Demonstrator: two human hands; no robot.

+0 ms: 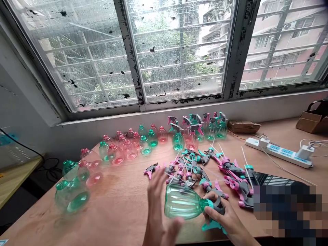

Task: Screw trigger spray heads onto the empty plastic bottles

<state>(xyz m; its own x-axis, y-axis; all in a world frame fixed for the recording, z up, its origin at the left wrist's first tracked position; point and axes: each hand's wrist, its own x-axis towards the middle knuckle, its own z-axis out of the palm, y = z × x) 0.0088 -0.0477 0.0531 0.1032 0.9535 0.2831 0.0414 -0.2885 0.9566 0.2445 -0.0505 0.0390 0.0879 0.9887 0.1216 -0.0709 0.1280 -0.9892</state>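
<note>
R hand (pixel 220 212) grips rounded, translucent btl (pixel 182 202)

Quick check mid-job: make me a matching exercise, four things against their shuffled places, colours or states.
1. Left hand
2. Right hand
3. Power strip
4. Loose spray heads

A. White, with plugs in it
B. Holding the green bottle at its teal collar
C. Pink, teal and grey, scattered on the table
D. Spread open near the bottle's base

Pairs: 1-D; 2-B; 3-A; 4-C
</note>
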